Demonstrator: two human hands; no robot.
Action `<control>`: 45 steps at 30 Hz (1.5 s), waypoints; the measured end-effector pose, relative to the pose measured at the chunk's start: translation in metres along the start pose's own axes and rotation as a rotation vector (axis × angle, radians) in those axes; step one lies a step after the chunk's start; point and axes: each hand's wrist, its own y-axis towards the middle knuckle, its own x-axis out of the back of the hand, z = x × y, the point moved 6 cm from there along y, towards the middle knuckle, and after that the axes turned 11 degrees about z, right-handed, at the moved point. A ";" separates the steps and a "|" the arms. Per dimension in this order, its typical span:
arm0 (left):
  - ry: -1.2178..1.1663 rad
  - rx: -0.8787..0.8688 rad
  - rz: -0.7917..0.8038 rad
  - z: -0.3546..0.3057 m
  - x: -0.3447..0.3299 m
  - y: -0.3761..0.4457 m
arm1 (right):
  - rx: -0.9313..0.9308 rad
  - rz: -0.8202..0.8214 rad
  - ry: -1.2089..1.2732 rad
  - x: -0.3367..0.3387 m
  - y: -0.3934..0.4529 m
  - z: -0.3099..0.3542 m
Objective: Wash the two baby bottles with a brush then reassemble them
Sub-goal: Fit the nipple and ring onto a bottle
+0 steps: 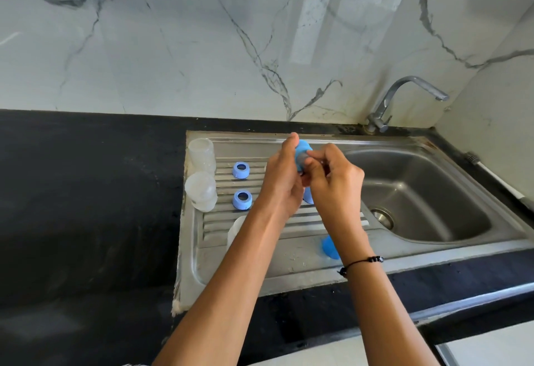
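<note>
- Holding a blue plastic bottle part up over the ribbed steel drainboard; both hands meet on it at mid-frame, above the board, not in the basin.
- Left hand wraps the blue part from the left side, fingers curled round it, thumb tip up at the top.
- Right hand has fingers bunched and pinching smth small and greyish at the blue part's open face; prob a teat being seated or pulled through, but too hidden to tell which.
- Step, my read: reassembly/disassembly of a cap-and-teat unit, not brushing. No brush visible, and no water seen running from the chrome tap.
- Other parts laid out on the drainboard, left side: two clear plastic bottle bodies near the far-left edge, one behind the other, the nearer one looks domed/upturned.
- Two blue screw rings lie flat just right of the bottles, second ring nearer to cam, apart from each other.
- Another clear piece partly hidden by the left forearm; a blue piece sits at the board's front near the right wrist; one more blue bit peeks between the hands, can't ID.
- Steel sink basin to the right.
- Next move needs, as a guess: steady grip w/ left hand while right pinch works the small piece square into the blue part, then set it down by the rings or match it to a bottle. Slippery wet plastic = risk of a drop into the basin.
</note>
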 end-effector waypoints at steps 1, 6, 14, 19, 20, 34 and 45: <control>0.001 0.001 -0.011 0.000 0.001 0.000 | -0.008 0.002 0.018 -0.001 0.000 -0.001; -0.030 0.023 -0.057 -0.003 0.006 0.001 | -0.074 0.085 0.049 -0.008 -0.001 0.002; 0.201 -0.007 -0.131 -0.009 0.016 0.003 | -0.089 0.011 0.030 -0.014 -0.004 -0.003; 0.019 0.045 -0.159 -0.009 0.014 -0.001 | 0.022 -0.155 -0.055 -0.018 -0.013 0.006; -0.035 0.063 -0.153 -0.008 0.013 -0.003 | 0.020 -0.177 -0.042 -0.019 -0.015 0.005; 0.470 0.067 -0.233 -0.033 0.039 -0.025 | -0.051 0.241 0.049 -0.043 -0.008 -0.003; 1.339 0.509 0.079 -0.024 0.106 -0.074 | -0.086 0.466 0.073 -0.078 -0.058 -0.004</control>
